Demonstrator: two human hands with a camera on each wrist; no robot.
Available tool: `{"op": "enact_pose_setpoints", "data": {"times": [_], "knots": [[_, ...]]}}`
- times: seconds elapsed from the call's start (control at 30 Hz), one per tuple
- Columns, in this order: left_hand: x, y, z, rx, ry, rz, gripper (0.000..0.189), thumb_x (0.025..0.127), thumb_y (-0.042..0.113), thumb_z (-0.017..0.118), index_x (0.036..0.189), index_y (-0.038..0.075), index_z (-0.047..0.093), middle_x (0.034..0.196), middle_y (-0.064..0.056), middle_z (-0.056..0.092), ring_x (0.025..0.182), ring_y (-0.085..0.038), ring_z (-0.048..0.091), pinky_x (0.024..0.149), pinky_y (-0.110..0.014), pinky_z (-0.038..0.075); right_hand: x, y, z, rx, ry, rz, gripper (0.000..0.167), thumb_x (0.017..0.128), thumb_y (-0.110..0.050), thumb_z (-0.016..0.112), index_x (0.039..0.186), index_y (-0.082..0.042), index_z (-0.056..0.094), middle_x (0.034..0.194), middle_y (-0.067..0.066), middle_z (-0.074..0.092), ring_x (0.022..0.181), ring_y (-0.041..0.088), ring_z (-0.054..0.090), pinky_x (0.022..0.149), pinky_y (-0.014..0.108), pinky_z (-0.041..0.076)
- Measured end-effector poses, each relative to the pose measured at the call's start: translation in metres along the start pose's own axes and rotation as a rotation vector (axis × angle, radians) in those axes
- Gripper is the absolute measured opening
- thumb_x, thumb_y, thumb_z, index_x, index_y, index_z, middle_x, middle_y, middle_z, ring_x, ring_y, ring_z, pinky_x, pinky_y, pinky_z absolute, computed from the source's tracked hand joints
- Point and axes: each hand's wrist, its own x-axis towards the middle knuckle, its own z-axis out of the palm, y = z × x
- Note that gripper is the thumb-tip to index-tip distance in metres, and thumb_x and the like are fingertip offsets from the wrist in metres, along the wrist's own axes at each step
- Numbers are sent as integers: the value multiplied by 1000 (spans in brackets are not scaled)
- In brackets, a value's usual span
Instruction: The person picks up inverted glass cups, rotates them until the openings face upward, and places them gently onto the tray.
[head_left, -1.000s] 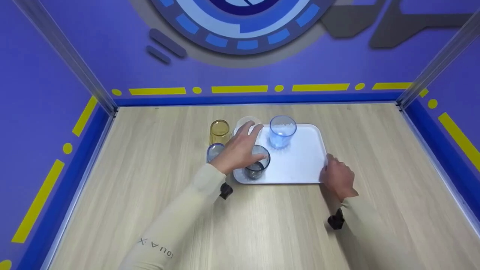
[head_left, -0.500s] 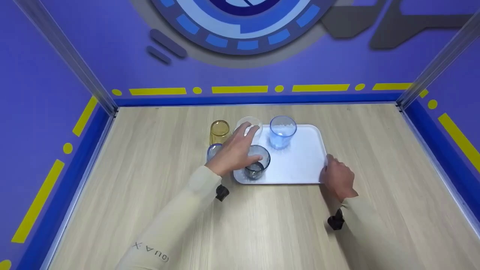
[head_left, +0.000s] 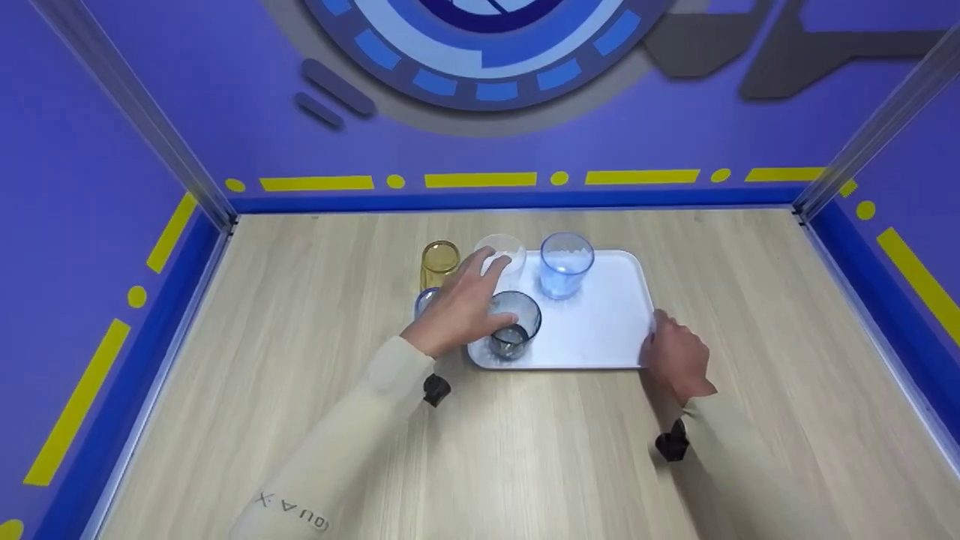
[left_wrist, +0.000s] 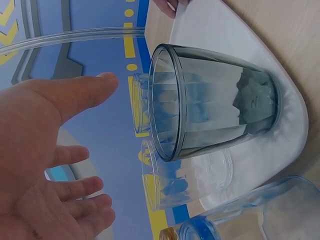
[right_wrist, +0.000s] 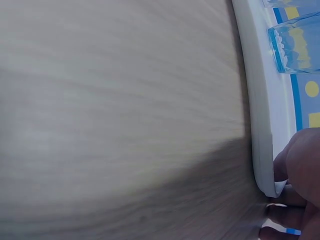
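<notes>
My left hand (head_left: 457, 309) hovers over the left end of the white tray (head_left: 600, 334), fingers spread and loosely bent, holding nothing. Just beside its thumb stands an upright grey glass (left_wrist: 215, 100); the left wrist view shows a gap between thumb and rim. Behind the grey glass, a clear glass (head_left: 516, 264) is partly covered by the fingers. A light-blue glass (head_left: 565, 274) stands upright near the tray's back edge. My right hand (head_left: 677, 356) grips the tray's right edge at the front corner, thumb over the rim (right_wrist: 260, 110) and other fingers outside it.
Left of the tray, an amber glass (head_left: 439, 264) stands on the wooden table (head_left: 315, 315). A blue-rimmed glass (left_wrist: 200, 230) in front of it is mostly hidden by my left hand in the head view. Blue panels (head_left: 480, 161) enclose the table at the back and sides.
My left hand has drawn slightly left and toward me, uncovering more of the grey and clear glasses. The right hand, tray and glasses stay where they were.
</notes>
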Motion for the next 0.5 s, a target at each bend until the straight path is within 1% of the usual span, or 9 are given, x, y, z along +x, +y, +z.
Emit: {"op": "enact_pose_setpoints", "data": {"times": [0.1,0.23,0.37,0.5], "knots": [[-3,-2,-1,11,5,13,75,85,40,72,148,18,38,157,-7,28,144,-23,30,115,-41,35,0,1,0,7,3,-6,40,92,-10,49,128,7,49,98,32,64,79,47,65,60,56,50],[-4,-6,-3,37,14,32,68,85,40,71,144,17,44,153,-5,34,142,-23,33,115,-42,34,0,2,1,10,8,-15,39,92,-10,49,127,8,49,97,32,64,77,45,65,59,56,50],[-7,-9,-5,70,32,48,62,85,39,72,139,16,50,147,-4,42,137,-23,38,112,-44,37,0,1,1,10,8,-15,35,91,-9,49,122,8,50,94,31,63,74,45,64,55,55,48],[-10,-12,-6,87,51,59,60,84,39,73,135,15,54,142,-5,47,131,-23,43,109,-44,40,1,1,1,4,-1,-4,30,91,-8,50,117,7,51,90,30,63,71,43,64,51,51,47]]}}
